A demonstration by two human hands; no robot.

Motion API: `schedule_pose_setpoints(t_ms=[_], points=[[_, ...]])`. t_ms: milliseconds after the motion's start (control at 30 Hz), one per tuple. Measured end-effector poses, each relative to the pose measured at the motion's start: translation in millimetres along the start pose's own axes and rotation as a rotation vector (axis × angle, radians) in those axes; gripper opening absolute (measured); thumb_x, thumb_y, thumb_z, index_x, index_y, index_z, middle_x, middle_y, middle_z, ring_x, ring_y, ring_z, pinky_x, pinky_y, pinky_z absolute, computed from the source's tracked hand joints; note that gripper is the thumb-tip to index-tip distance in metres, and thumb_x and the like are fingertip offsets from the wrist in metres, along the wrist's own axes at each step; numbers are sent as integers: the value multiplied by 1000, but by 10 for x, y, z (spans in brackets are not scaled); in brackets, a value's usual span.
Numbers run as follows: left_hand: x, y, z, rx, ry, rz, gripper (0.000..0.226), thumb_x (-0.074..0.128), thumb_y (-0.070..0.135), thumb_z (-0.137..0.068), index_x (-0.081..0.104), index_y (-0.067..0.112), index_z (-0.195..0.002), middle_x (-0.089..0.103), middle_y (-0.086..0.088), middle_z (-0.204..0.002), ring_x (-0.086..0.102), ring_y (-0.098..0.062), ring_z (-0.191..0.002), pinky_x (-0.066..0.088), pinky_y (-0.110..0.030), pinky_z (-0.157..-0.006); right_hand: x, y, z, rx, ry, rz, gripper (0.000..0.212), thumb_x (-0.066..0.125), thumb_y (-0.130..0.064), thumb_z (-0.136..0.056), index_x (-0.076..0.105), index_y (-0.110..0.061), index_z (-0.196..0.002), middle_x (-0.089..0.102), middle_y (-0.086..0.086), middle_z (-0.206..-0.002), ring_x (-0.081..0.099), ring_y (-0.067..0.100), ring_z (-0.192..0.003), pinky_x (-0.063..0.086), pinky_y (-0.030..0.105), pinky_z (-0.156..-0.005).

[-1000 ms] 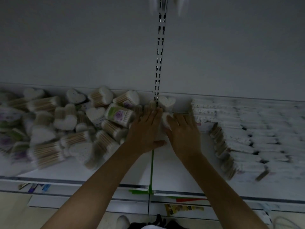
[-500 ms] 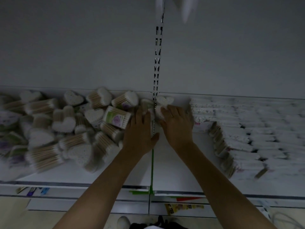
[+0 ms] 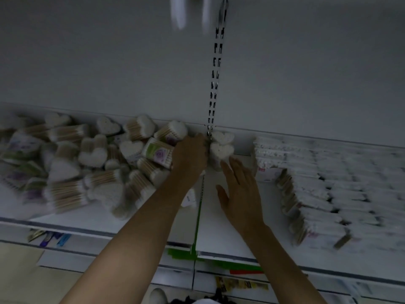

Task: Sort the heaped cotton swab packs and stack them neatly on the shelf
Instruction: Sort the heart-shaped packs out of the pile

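Standing on end at the far middle of the shelf [image 3: 219, 227], two heart-shaped swab packs [image 3: 221, 150] turn their heart faces upward, sticks vertical, one behind the other by the slotted upright [image 3: 215, 73]. The left hand [image 3: 190, 154] reaches their left side; I cannot tell whether it grips. The right hand [image 3: 238, 187] is released, fingers spread, just near of them. The heap [image 3: 87, 172] sprawls left, many packs lying sideways.

- Right hand [image 3: 240, 194] drawn back nearward off the heart-shaped packs [image 3: 221, 150]; fingers now spread, just short of them.
- Left hand [image 3: 189, 156] reached farther in, at their left side.
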State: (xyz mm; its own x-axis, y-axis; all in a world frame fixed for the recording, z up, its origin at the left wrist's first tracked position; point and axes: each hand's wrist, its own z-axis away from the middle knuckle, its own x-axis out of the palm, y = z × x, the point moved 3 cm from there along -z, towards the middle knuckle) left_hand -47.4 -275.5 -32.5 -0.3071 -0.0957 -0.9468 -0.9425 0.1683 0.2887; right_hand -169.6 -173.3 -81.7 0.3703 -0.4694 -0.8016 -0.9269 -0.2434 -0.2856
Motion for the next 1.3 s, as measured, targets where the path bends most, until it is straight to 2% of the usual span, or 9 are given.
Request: schedule_pose_setpoints(t_ms=[433,533,600,667,767,867,1000,1133,1300], points=[[-665,52,461,86,570,336,34,61,21,-70,59,11,-102,61,-7,-94,55,-26,-86,36,-30,-65,-135,-38,-59,-17,-94,-249,73,64,-23,-88,26,-12,-149,17,6,-154,19,20,-140,23,41,-114],[-849,194,670,241,305,331,33,64,21,-68,54,14,-99,57,1,-85,53,-20,-80,40,-32,-63,-464,-185,-133,-84,59,-337,75,61,-29,-89,19,-15,-149,20,9,-156,23,23,-140,18,27,-115],[-786,358,813,364,-3,415,38,68,18,-67,44,21,-98,53,4,-82,52,-15,-74,44,-34,-60,-573,-236,-90,-149,104,-384,75,59,-32,-86,19,-14,-147,28,7,-149,33,24,-133,29,25,-108],[-609,470,928,372,-93,486,40,67,15,-70,40,23,-99,55,-2,-84,55,-18,-74,49,-41,-62,-565,-229,16,-113,66,-460,79,57,-34,-83,15,-17,-147,36,7,-141,42,22,-123,38,18,-95],[-212,465,1140,304,-67,525,45,60,19,-79,49,12,-122,60,-10,-104,59,-23,-91,50,-36,-73,-404,-146,245,-12,-59,-546,84,62,-24,-84,7,-26,-147,39,18,-143,46,20,-121,38,12,-92],[89,400,1381,295,-17,451,65,45,29,-80,41,-2,-137,54,-19,-124,52,-31,-111,40,-22,-87,-277,-114,404,-24,-152,-532,75,55,-22,-90,6,-31,-147,30,17,-150,38,23,-133,34,27,-107],[202,333,1502,275,44,542,68,45,34,-86,27,13,-148,38,-16,-148,36,-22,-136,33,-23,-110,-219,-136,495,43,-167,-610,70,54,-17,-94,12,-24,-150,27,2,-148,28,6,-133,26,22,-113],[112,220,1524,132,310,761,58,52,31,-88,32,26,-142,37,6,-142,39,-13,-133,36,-20,-106,-182,69,494,347,-92,-766,75,68,-12,-86,25,-19,-146,37,-9,-139,37,-5,-123,29,0,-97],[138,-10,1345,108,297,373,56,51,33,-89,44,6,-136,48,-15,-139,43,-24,-126,40,-29,-100,-64,123,348,286,-68,-707,71,66,-18,-88,23,-20,-146,39,-2,-142,35,-1,-126,27,-1,-97]])
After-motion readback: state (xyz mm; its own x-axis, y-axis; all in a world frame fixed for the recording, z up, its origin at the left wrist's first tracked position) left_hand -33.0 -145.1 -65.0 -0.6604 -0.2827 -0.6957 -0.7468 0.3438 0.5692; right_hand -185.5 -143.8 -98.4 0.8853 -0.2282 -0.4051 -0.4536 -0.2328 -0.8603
